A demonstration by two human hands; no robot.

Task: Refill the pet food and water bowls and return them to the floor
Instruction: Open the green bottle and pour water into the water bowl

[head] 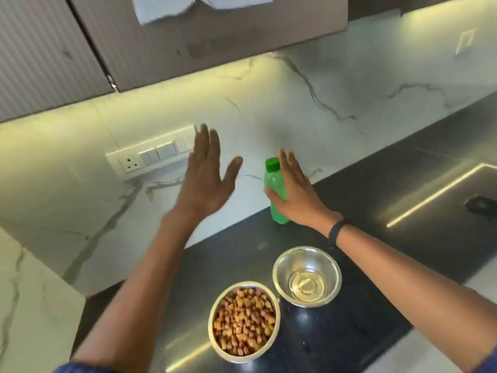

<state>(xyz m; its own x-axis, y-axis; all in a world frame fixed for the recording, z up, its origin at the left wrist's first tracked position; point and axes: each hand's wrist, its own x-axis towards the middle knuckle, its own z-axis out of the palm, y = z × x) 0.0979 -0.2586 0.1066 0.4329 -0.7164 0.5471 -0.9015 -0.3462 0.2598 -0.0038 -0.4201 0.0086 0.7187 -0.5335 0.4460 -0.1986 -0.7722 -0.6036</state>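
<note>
Two steel bowls stand side by side near the front of the dark counter (390, 205). The food bowl (213, 314) is full of brown kibble. To its right, the water bowl (277, 265) holds a shallow layer of clear water. Farther back, a green bottle (272, 181) with a green cap stands upright by the marble backsplash. My right hand (295, 195) is at the bottle with straight, spread fingers, its thumb across the bottle's front. My left hand (205, 173) is raised with fingers apart and holds nothing.
A white switch and socket panel (150, 156) sits on the backsplash to the left. Upper cabinets (188, 36) hang overhead with a pale cloth (161, 9) at the top edge. A dark object (481, 203) lies at the far right of the counter.
</note>
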